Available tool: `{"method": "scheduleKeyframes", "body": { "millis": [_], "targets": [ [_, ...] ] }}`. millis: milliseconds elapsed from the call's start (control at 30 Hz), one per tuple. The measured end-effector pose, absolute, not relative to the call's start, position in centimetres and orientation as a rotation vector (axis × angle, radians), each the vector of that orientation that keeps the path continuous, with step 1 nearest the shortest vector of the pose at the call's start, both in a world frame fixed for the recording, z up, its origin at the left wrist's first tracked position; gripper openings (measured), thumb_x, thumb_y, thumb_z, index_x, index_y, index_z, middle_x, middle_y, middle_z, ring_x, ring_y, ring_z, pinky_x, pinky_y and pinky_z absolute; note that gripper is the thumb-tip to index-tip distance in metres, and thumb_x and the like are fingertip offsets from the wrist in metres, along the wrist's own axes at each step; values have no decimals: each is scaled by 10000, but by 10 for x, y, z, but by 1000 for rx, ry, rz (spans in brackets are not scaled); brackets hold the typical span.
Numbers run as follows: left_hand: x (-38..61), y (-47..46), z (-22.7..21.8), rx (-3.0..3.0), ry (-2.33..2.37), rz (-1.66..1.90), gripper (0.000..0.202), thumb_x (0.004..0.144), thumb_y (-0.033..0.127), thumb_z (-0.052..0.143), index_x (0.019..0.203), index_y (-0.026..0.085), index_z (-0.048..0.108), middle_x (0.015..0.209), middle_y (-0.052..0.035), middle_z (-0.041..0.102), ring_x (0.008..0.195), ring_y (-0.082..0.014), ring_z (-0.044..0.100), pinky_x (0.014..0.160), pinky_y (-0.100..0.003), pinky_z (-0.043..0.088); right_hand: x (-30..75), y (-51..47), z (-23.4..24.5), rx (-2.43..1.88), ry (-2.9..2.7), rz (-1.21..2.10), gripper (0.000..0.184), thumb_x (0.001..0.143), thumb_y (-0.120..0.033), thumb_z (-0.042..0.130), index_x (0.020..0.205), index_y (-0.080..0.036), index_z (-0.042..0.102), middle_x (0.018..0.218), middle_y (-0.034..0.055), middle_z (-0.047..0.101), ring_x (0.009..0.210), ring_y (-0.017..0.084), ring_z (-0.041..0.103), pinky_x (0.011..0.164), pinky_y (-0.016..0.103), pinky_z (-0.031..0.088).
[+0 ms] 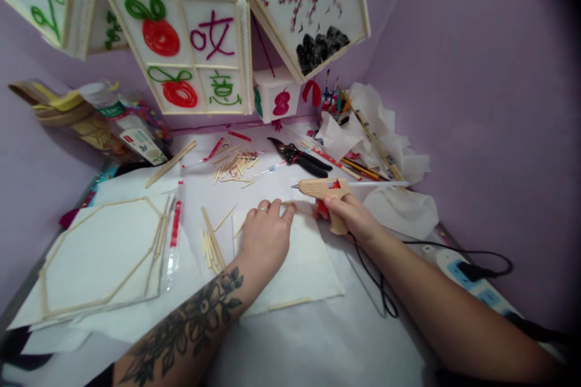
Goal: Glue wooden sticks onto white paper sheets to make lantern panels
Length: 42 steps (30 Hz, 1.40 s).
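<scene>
My right hand (356,214) is closed round the handle of a beige glue gun (313,187). Its nozzle points left, and a translucent glue stick (381,184) juts from the back. A white square paper panel (313,266) lies flat below. Over its far left part, my left hand (267,236) bends its fingers down on the far edge, where a thin wooden stick (297,208) partly shows; the rest is hidden under the fingers. Another thin strip (290,303) lies along the near edge. Loose wooden sticks (209,248) lie just left of the panel.
Black-handled pruning shears (299,157) and a pile of short stick pieces (236,166) lie farther back. Stacked paper panels (104,254) are at left. Decorated lanterns (195,54) hang above. A black cord (379,284) trails near the power strip (476,290) at right.
</scene>
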<state>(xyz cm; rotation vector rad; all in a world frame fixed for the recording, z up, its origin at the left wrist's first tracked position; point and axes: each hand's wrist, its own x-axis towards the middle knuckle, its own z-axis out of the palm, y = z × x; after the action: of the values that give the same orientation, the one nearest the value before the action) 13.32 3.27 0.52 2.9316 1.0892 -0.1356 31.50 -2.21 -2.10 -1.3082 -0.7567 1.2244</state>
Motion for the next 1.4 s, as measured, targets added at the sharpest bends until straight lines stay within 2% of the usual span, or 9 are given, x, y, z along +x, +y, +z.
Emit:
{"method": "scheduleKeyframes", "body": {
  "millis": [400,600,767,1133,1233,1333,1400],
  "targets": [
    [132,33,6,2941,1094,-150,454,952,107,369,1365,223,518,1238,-111,616,1053,-298,565,780,-435,516,322,-24,-22,-1282,-796,1158,353,719,-524,696,653,-194,591,584,-12,524,597,156,496,601,302,382],
    [134,33,6,2936,1096,-141,455,953,103,363,1370,207,512,1240,-118,613,1069,-294,559,800,-430,518,318,-25,-21,-1289,-824,1204,387,704,-532,710,580,-193,570,599,10,552,625,168,524,610,306,380],
    [134,33,7,2924,1096,-156,450,958,111,366,1372,207,510,1246,-123,608,1074,-293,555,809,-432,517,317,-25,-22,-1317,-799,1221,394,678,-546,726,601,-191,576,627,21,586,638,171,533,617,310,399],
    [135,33,6,2941,1097,-161,456,952,107,367,1373,201,516,1285,-147,604,1087,-298,566,814,-437,514,315,-24,-17,-1300,-796,1199,374,678,-508,730,560,-191,571,601,15,569,629,171,544,594,302,409],
    [134,35,7,2933,1077,-156,482,935,83,372,1371,218,528,1289,-131,621,1084,-299,584,815,-445,520,317,-24,-18,-1288,-768,1162,376,683,-519,728,580,-192,574,580,3,550,596,158,517,577,296,399],
    [128,45,14,2901,1106,-44,549,889,36,393,1375,246,541,1350,-107,604,1141,-295,584,879,-455,518,318,-24,-21,-1276,-710,1121,354,691,-516,729,655,-191,594,578,-13,532,570,146,492,573,291,410],
    [117,57,26,2869,1210,176,572,843,11,417,1345,233,579,1405,-101,568,1214,-293,558,965,-464,493,319,-23,-23,-1267,-670,1098,345,690,-508,732,696,-192,593,592,-17,533,565,142,488,561,286,414]
  ]
}}
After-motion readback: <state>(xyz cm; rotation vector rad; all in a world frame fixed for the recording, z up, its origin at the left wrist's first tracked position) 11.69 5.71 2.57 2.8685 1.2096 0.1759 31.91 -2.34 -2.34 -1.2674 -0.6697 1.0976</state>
